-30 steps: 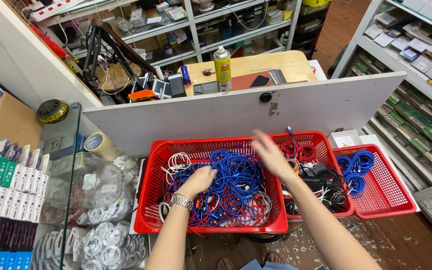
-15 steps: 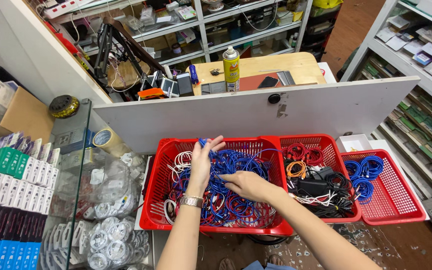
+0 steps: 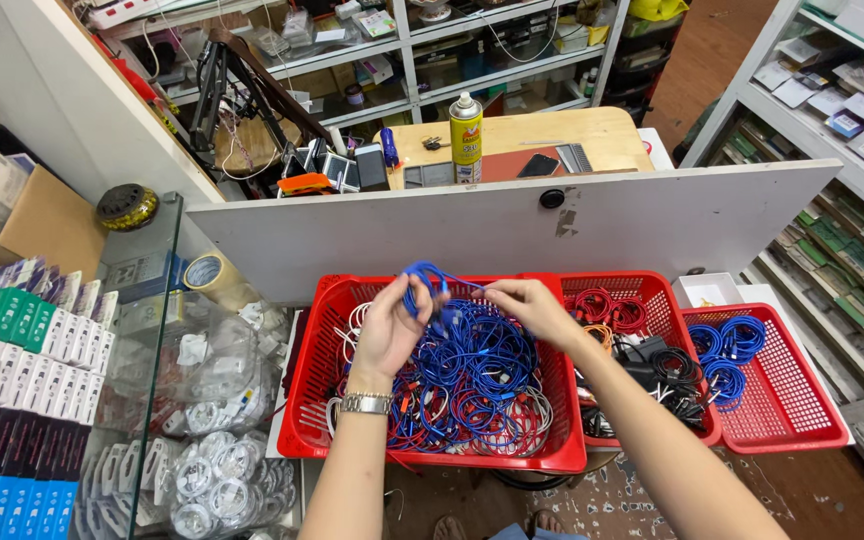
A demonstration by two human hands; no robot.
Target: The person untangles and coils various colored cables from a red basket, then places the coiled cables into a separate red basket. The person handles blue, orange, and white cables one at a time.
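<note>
My left hand (image 3: 389, 328) and my right hand (image 3: 529, 306) are raised over a red plastic basket (image 3: 324, 400) full of tangled blue, red and white cables. Together they hold a blue cable (image 3: 429, 283) that loops up between them, the left pinching one side, the right pulling a strand at the other. A metal watch (image 3: 366, 403) is on my left wrist. The pile of blue cables (image 3: 462, 385) lies just below both hands.
A second red basket (image 3: 687, 310) to the right holds red, orange and black cables and adapters. A third red basket (image 3: 797, 410) holds coiled blue cables. A white board (image 3: 512, 225) stands behind. A glass case (image 3: 132, 400) with packaged cables is left.
Both hands have lifted out of the cable pile and come together, drawing a blue cable up between them. The view has shifted slightly.
</note>
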